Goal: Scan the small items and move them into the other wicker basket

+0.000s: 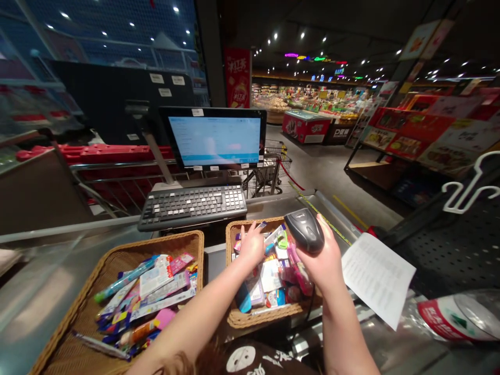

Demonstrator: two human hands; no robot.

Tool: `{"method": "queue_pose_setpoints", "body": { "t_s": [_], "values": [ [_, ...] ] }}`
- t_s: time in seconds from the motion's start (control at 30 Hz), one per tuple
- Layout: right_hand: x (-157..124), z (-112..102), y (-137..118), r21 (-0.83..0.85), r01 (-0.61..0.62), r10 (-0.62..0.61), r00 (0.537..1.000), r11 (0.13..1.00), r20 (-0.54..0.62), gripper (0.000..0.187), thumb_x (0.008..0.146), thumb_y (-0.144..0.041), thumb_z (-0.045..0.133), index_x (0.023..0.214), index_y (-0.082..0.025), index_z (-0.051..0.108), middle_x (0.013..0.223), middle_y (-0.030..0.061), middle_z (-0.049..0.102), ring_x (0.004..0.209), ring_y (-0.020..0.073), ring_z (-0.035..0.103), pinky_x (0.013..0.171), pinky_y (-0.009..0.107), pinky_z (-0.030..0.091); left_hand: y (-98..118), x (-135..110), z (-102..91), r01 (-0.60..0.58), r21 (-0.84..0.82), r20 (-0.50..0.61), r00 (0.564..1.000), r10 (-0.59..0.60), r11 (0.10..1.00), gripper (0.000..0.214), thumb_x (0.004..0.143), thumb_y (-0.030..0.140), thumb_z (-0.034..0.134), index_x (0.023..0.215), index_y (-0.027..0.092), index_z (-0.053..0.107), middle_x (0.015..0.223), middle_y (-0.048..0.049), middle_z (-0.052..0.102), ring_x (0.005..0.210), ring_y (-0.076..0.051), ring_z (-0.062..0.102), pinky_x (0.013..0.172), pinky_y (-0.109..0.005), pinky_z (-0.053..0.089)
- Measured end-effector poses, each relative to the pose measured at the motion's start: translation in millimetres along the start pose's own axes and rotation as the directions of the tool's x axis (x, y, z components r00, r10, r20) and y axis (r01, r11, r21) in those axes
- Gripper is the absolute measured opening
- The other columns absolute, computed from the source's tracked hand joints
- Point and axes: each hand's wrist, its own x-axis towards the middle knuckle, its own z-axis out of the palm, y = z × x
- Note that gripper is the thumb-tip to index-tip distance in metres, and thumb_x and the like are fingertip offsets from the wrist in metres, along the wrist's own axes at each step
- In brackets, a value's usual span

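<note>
- your right hand [324, 260] is clamping its fingers on a scanner [305, 229]
- your left hand [252, 247] is covering the right basket [260, 319] at far left; its finger grip i cannot tell

My right hand [326, 258] gripping a black scanner [304, 229], my left hand [252, 246] over small packets [271, 276] in a wicker basket [253, 321], a second basket [80, 317] to its left, keyboard [195, 204] and lit monitor [216, 138] beyond

The dark ceiling [351, 23] is dotted with lights [302, 35]; the grey floor [322, 166] is marked with a yellow line [350, 212].
</note>
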Motion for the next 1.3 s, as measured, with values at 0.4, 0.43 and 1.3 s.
{"method": "queue_pose_setpoints", "body": {
  "t_s": [0.4,0.43,1.3],
  "values": [
    [19,3,-54,0.053,0.217,-0.214,0.976,0.975,-0.045,0.066,0.076,-0.037,0.069,0.136,-0.014,0.050,0.138,0.0186,0.055,0.138,0.0384,0.044,0.112,0.057,0.040,-81,-80,-156.6,-0.069,-0.128,-0.204,0.978,0.042,0.989,0.032,0.097,0.034,0.043,0.078,0.019,0.065,0.153,-0.0069,0.046,0.150,-0.032,0.024,0.114,-0.072,0.010],
    [23,4,-63,0.067,0.245,-0.241,0.969,0.967,-0.060,0.067,0.077,-0.037,0.069,0.137,-0.015,0.049,0.138,0.0181,0.055,0.138,0.0385,0.044,0.112,0.058,0.040,-87,-86,-165.1,-0.064,-0.113,-0.216,0.976,0.039,0.992,0.033,0.097,0.034,0.043,0.077,0.019,0.064,0.154,-0.0075,0.043,0.150,-0.032,0.022,0.114,-0.072,0.010],
    [6,80,-189,0.314,0.460,-0.547,0.780,0.830,0.304,0.054,0.068,-0.011,0.059,0.121,-0.017,0.062,0.137,0.0160,0.054,0.146,0.0389,0.028,0.116,0.063,0.030,-195,-171,-263.8,0.180,0.068,-0.395,0.908,-0.139,0.981,0.035,0.096,0.037,0.041,0.080,0.020,0.066,0.155,-0.0075,0.042,0.151,-0.031,0.020,0.113,-0.072,0.009]
  ]
}}
